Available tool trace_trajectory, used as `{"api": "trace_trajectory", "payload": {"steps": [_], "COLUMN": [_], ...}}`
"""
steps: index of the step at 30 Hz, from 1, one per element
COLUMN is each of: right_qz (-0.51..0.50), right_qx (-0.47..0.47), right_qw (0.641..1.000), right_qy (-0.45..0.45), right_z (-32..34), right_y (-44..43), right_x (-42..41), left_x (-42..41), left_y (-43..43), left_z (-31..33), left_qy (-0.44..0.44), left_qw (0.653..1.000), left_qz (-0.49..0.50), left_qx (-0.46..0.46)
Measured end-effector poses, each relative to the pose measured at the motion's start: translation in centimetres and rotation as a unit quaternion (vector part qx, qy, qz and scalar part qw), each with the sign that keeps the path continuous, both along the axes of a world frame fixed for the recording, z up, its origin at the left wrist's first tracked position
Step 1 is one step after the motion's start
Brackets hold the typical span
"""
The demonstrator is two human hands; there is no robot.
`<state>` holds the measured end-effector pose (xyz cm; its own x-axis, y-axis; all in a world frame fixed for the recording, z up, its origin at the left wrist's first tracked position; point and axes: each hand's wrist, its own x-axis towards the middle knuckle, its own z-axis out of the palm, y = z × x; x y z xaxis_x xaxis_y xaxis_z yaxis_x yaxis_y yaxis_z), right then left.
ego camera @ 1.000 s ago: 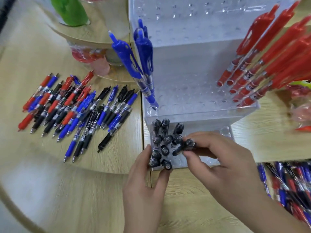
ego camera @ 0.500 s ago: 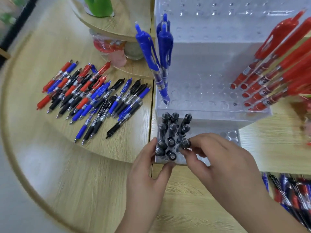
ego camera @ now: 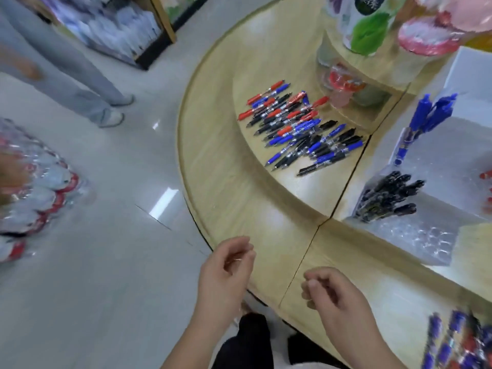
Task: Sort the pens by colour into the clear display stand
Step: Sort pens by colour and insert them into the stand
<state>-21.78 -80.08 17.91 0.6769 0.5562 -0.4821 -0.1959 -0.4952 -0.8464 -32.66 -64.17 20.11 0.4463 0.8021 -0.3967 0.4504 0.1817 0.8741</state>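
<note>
Pens (ego camera: 300,129) beyond seemingly empty left grip (ego camera: 226,267)

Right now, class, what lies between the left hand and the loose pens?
Head view: only bare wooden table separates the left hand from the loose pens.

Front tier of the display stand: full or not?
Not full: black pens fill only one end of the clear display stand's front tier; the rest of that tier shows empty holes.

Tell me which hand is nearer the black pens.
Right. The right hand is in front of the black pens, slightly left; the left hand is farther left, at the table edge.
</note>
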Motion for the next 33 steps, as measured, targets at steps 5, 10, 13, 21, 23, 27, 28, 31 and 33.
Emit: {"api": "trace_trajectory", "payload": {"steps": [5,10,13,21,23,27,28,31,33], "right_qz": [-0.026,-0.048,-0.092,-0.226,-0.254,-0.288,-0.298,-0.339,-0.372], "right_qx": [0.005,0.026,0.020,0.006,0.003,0.016,0.018,0.027,0.033], "right_qw": [0.998,0.998,0.995,0.974,0.967,0.957,0.954,0.940,0.926], "right_qy": [0.048,0.032,0.015,0.012,0.012,0.015,0.019,0.030,0.045], "right_z": [0.4,0.3,-0.1,-0.5,-1.1,-2.2,-2.6,-3.6,-4.0], "right_y": [6.8,15.8,20.4,27.6,29.4,34.3,35.7,40.0,42.5], "right_x": [-3.7,-6.5,-8.3,-9.2,-8.9,-7.4,-6.8,-4.3,-2.6], "left_x": [-6.4,-9.6,-10.3,-7.9,-6.5,-2.8,-1.6,2.8,5.8], "left_y": [4.1,11.4,17.1,29.8,32.3,37.2,38.5,42.1,44.4], "left_z": [1.6,0.8,0.7,1.3,1.0,0.1,-0.1,-0.6,-1.1], "left_qy": [-0.012,-0.024,-0.025,-0.009,-0.005,0.008,0.015,0.019,0.020], "left_qw": [0.996,0.996,0.998,0.991,0.988,0.979,0.976,0.965,0.953], "left_qz": [0.082,0.085,0.030,-0.128,-0.151,-0.203,-0.215,-0.263,-0.301], "left_qx": [-0.019,-0.028,-0.040,-0.034,-0.027,-0.010,-0.004,0.016,0.028]}}
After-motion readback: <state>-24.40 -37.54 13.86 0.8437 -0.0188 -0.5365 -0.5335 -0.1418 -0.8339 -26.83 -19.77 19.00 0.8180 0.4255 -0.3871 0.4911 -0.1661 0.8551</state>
